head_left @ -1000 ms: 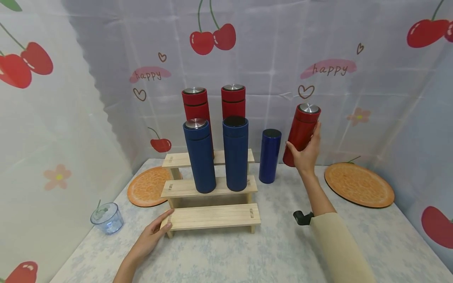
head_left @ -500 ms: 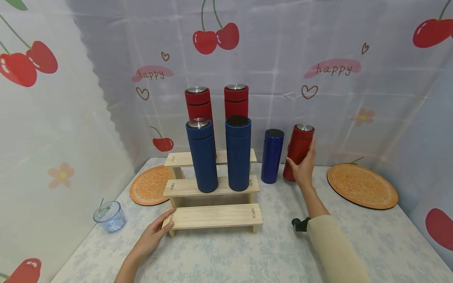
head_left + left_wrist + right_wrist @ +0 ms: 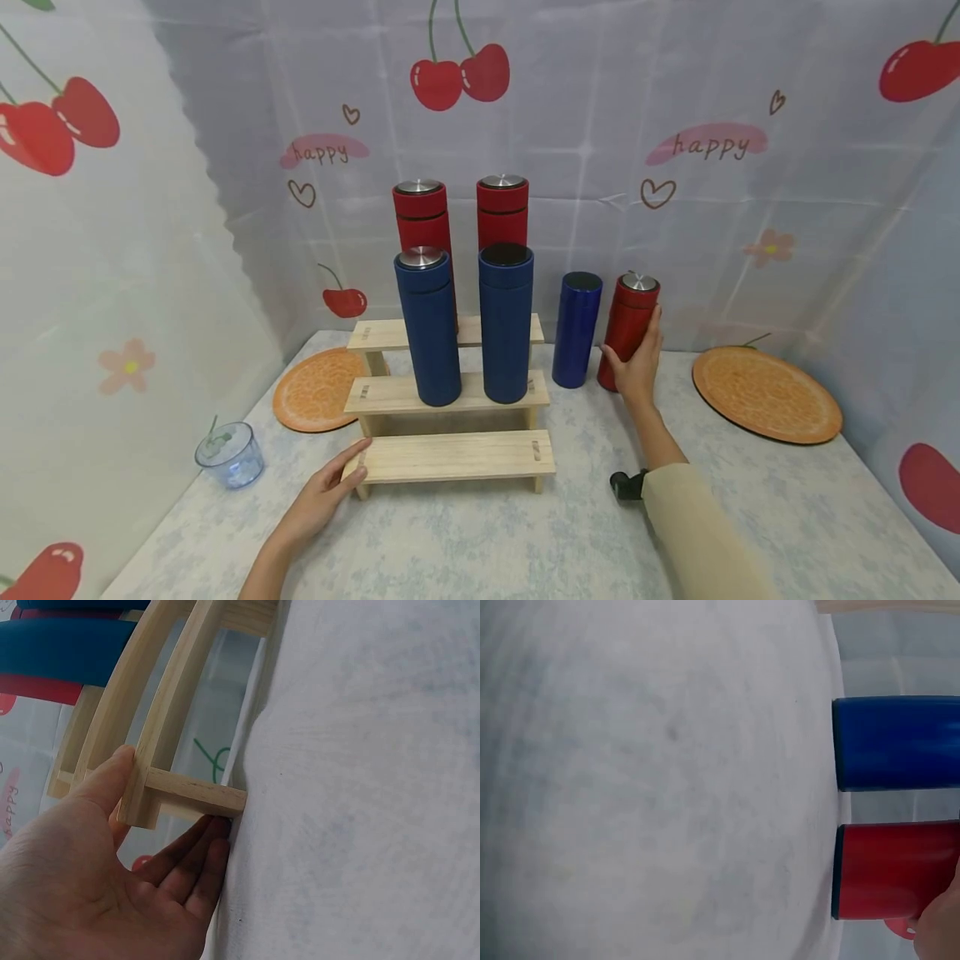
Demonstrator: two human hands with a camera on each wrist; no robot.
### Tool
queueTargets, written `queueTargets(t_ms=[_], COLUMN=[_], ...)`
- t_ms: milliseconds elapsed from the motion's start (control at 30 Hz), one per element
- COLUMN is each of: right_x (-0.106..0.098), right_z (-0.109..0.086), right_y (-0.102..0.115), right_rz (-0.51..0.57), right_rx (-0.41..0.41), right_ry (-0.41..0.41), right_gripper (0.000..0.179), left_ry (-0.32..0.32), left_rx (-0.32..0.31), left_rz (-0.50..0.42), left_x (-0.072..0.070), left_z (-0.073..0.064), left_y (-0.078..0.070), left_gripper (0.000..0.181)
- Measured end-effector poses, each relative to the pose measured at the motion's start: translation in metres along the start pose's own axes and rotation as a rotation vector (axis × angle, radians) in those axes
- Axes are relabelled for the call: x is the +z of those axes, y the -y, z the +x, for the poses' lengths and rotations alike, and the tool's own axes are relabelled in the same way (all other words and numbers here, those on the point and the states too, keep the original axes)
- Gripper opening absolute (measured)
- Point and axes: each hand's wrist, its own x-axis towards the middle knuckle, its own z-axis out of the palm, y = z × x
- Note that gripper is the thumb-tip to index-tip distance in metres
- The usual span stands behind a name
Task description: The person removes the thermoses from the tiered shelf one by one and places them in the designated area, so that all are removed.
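On the right, my right hand (image 3: 637, 367) grips a red thermos bottle (image 3: 628, 333) with a silver lid, thumb on its left side and fingers on its right. The bottle stands upright at the table's back, its base on the tabletop in the right wrist view. Just left of it stands a shiny blue thermos bottle (image 3: 577, 333) with a dark lid. My left hand (image 3: 318, 500) holds the left end of the lowest step of a three-step wooden rack (image 3: 453, 457). In the left wrist view its fingers bracket the rack's end (image 3: 139, 802), beside the leg.
Two matte blue bottles (image 3: 427, 333) stand on the middle step, partly hiding two red bottles (image 3: 502, 208) on the top step. Round orange mats (image 3: 765, 392) lie at both sides. A clear blue glass (image 3: 232, 458) stands at left. A printed curtain hangs behind.
My right hand has lowered the red bottle from a tilted position in the air to the table beside the shiny blue bottle. My left hand has stayed at the rack.
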Motion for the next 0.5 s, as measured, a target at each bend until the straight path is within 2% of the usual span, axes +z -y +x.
queueTargets(t_ms=[267,400,500], right_x=[-0.001,-0.004,-0.007], right_z=[-0.004,-0.008,-0.006], right_y=[0.002,0.010,0.026], right_rz=[0.001,0.032,0.044], right_rx=[0.080,0.084,0.041], right_ry=[0.001,-0.062,-0.142], right_gripper=[0.110,0.102,0.089], left_ry=[0.010,0.002,-0.005], left_rx=[0.014,0.016,0.018], left_rz=[-0.006,0.007,0.022], left_x=[0.000,0.000,0.000], left_z=[0.001,0.000,0.000], left_y=[0.000,0.000,0.001], left_gripper=[0.054,0.054,0.055])
